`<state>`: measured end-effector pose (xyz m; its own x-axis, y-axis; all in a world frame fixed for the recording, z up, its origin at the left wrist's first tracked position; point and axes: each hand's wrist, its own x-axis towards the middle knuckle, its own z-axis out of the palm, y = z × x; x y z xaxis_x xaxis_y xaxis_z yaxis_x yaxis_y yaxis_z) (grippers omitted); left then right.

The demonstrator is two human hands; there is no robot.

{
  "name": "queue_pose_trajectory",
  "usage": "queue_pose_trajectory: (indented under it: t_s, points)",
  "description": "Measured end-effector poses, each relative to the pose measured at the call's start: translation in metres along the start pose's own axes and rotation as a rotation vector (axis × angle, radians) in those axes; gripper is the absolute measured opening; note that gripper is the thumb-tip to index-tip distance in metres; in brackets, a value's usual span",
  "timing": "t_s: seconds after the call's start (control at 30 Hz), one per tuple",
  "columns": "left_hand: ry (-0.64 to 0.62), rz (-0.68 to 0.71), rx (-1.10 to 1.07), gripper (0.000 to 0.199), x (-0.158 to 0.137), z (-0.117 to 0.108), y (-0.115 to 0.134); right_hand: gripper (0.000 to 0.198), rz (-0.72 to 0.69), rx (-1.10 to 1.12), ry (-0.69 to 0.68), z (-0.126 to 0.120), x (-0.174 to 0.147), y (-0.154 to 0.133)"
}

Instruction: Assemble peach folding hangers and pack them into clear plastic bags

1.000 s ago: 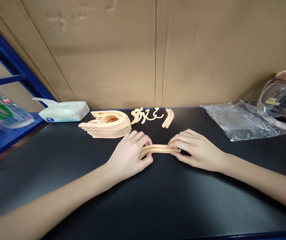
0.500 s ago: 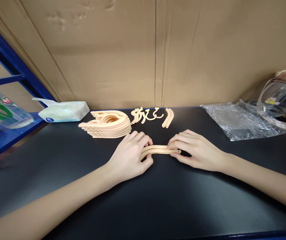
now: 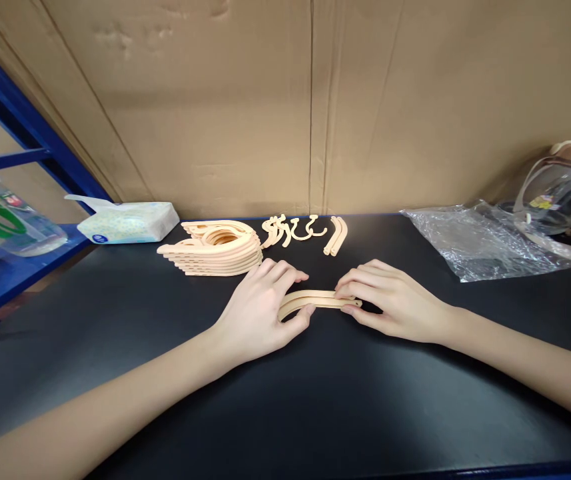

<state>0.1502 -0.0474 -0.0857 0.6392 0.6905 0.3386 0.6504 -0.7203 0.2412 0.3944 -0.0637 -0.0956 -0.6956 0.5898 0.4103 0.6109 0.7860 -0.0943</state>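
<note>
Two pale curved hanger arms [image 3: 322, 298], pressed side by side, lie crosswise between my hands low over the black table. My right hand [image 3: 389, 297] pinches their right end, thumb on the near side and fingers on the far side. Around their left end my left hand [image 3: 265, 310] is loosened: the index finger is stretched out beyond the arms, and the thumb rests by their near edge. The left tip of the arms is hidden under that palm.
Behind my left hand sits a stack of beige hangers [image 3: 215, 250]. Several loose hooks [image 3: 301, 230] and more curved arms [image 3: 335, 235] lie near the cardboard wall [image 3: 245, 100]. A tissue pack [image 3: 130, 222] is at left; a clear plastic bag [image 3: 470, 243] and a bottle [image 3: 560, 190] are at right.
My left index finger has lifted off the hanger arms and stretched outward, and the left thumb has slid a little to the right. My right hand has stayed in place.
</note>
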Motion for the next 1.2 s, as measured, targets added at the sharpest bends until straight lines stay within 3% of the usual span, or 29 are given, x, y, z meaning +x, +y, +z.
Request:
queue_pose_trajectory:
  t_s: [0.33,0.43,0.63,0.8,0.97,1.2]
  points:
    - [-0.001,-0.001,-0.005,0.035,0.000,0.004,-0.001,0.019,-0.050,-0.132,0.103,-0.003,0.002,-0.002]
    - [-0.014,0.028,0.006,0.028,0.001,0.005,-0.002,0.019,-0.037,-0.202,0.119,-0.008,0.010,0.001]
    - [-0.024,0.054,0.004,0.021,0.000,0.003,-0.003,0.023,-0.012,-0.414,0.049,-0.014,0.043,0.022]
    - [-0.052,0.068,0.002,0.013,-0.001,0.001,-0.002,0.022,0.042,-0.442,-0.028,-0.003,0.081,0.043]
    - [-0.070,0.080,-0.004,0.011,0.000,0.000,-0.001,0.023,0.114,-0.492,-0.151,0.012,0.109,0.045]
    - [-0.087,0.098,-0.011,0.011,0.000,0.000,-0.002,0.029,0.123,-0.544,-0.182,0.028,0.122,0.044]
